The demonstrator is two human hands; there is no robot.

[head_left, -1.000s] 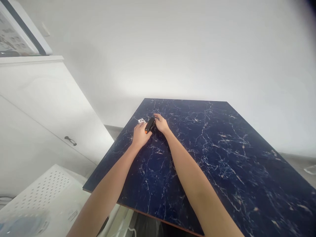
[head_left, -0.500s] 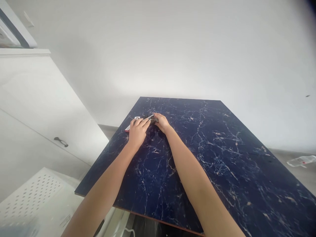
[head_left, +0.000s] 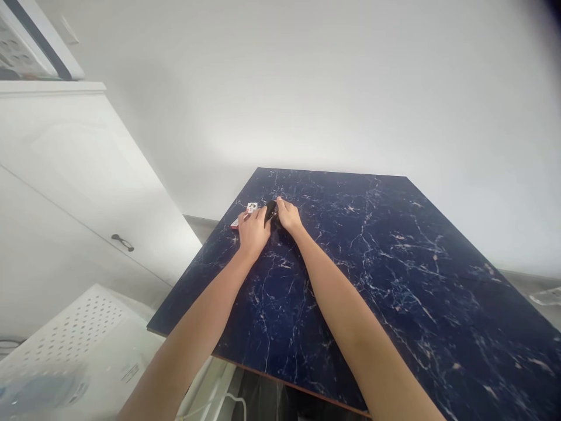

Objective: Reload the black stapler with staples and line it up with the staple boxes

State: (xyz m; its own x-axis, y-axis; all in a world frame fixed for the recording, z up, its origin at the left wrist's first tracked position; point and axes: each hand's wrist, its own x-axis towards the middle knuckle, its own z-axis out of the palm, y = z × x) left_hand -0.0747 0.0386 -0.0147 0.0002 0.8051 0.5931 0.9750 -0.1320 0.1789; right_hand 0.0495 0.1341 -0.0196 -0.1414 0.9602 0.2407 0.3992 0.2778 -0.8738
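Far left: one white cabinet [head_left: 48, 169], cut off by the frame, with one dark handle [head_left: 123, 242]; above it, part of a pale appliance [head_left: 39, 47], too cropped to identify.
Lower left: one white surface dotted with holes [head_left: 72, 333], blurred and cut off at the edge.
Left of the hands: a red-and-white packet [head_left: 235, 224], visible in two patches – one item or two, I cannot tell, since fingers cover the middle.
Left hand: one, half-closed [head_left: 254, 234], fingers bent around a black object [head_left: 270, 209].
Black object: one, small, between the two hands near the table's far left corner; its lower part is hidden, its kind unclear.
Right hand: one, partly curled [head_left: 289, 216], fingertips beside the black object; whether it grips cannot be told.
Table: one, dark blue, white-veined [head_left: 372, 263], its right side cropped.
Far right: one clear plastic item [head_left: 547, 296] – cut off, hard to make out.
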